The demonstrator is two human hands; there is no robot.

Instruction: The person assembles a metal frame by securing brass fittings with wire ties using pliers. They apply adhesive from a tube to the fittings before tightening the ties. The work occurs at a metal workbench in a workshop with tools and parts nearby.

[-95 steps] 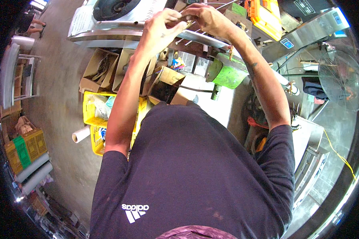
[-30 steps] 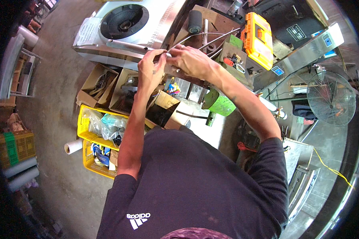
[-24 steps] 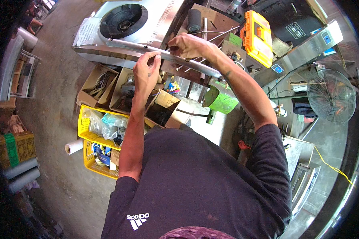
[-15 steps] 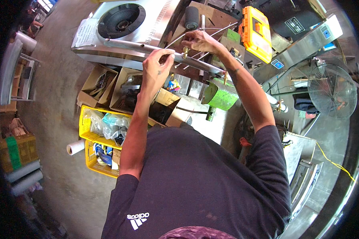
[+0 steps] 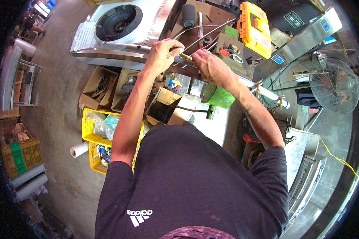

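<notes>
At far centre, over metal pipe (image 5: 125, 47), right hand (image 5: 212, 67) grips brass fitting (image 5: 186, 57); left hand (image 5: 163, 53) pinched beside it, contents unclear. Slack fingertip hold could drop fitting into nearer cardboard boxes (image 5: 166, 96).

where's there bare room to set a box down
The widest bare patch is the floor, between the cardboard boxes and yellow crates on one side and the green-banded crate at far left. The bench is crowded with rods and a black cylinder, beside a toolbox. Between the left hand and right hand, a brass fitting fills the gap.
</notes>
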